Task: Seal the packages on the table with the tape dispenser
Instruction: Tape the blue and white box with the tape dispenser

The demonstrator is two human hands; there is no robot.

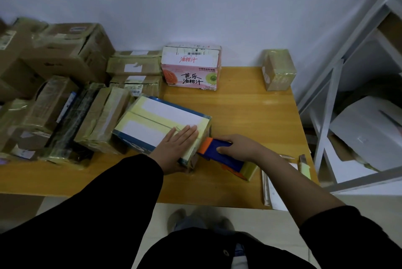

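Head view, the only one I have. Left hand (178,140) lies flat on top of the box (161,118), fingers straight, pressing near its right end; my read is that it pins the box so it can't slide under the pull of the tape. Right hand (237,145) is wrapped round the tape dispenser (224,157), whose orange nose touches the box's right end face, probably to carry a strip over that edge. The box sits angled at the front of the desk (250,112), yellowish tape already crossing its lid. A pile of taped boxes (65,99) crowds the left side, likely finished. A pink carton (191,68) and a small wrapped box (278,70) stand well apart by the wall. A knife (304,165) lies near the right edge, within reach.
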